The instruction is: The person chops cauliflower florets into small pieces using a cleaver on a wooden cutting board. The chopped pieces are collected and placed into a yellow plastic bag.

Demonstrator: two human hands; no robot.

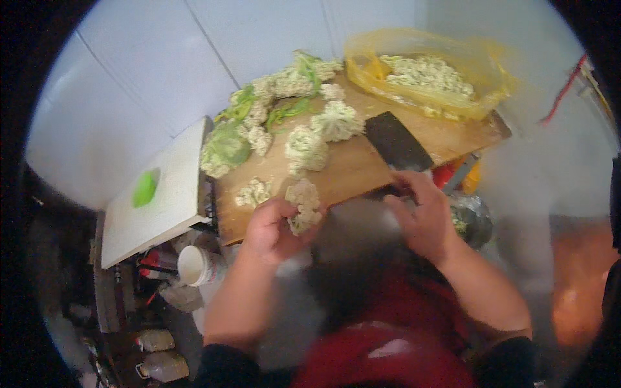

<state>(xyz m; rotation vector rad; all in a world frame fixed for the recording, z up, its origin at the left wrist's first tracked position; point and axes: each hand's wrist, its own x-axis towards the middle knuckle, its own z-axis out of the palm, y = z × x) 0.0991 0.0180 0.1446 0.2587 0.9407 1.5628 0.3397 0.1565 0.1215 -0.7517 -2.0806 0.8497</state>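
My left hand (276, 230) holds a cut piece of cauliflower (304, 206) at the front edge of a wooden cutting board (349, 165). To the right, my right hand (424, 213) is beside the board's edge with thumb and fingers apart, and I see nothing held in it. Just beyond its fingers a dark, broad cleaver blade (399, 140) lies flat on the board; its handle cannot be made out. Two cauliflower chunks (306, 148) sit mid-board, and small florets (253, 192) lie left of my left hand.
Cauliflower heads with green leaves (286, 82) line the board's back left. A yellow plastic bag (485, 104) of florets stands at the back right. Left is a white panel (165, 213) with a green object (144, 188). Below are a white bucket (193, 266) and plastic jugs (165, 367).
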